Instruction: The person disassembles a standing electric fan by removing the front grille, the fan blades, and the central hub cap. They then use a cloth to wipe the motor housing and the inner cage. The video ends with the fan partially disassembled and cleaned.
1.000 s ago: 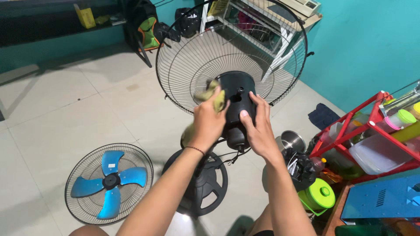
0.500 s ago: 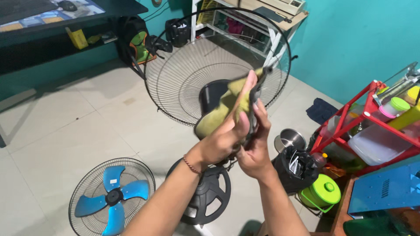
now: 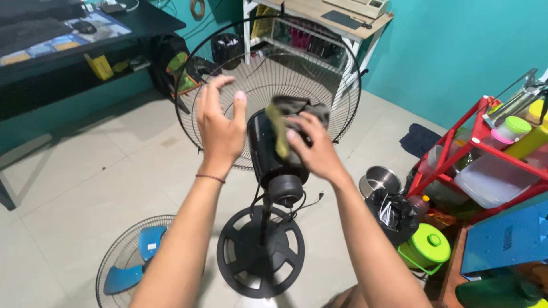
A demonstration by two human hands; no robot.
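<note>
While the wire guard (image 3: 228, 122) stands upright behind it, the motor (image 3: 273, 154) sits atop the stand, above the round base (image 3: 260, 251). Right hand (image 3: 311, 149) presses a rag (image 3: 288, 122) on the motor; left hand (image 3: 220, 128) hovers spread beside it.

Olive cloth (image 3: 281, 134) (blk fan motor (image 3: 268, 154)).

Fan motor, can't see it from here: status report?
Right hand presses green cloth on black motor housing. Left hand open, beside it. Rear grille behind.
</note>
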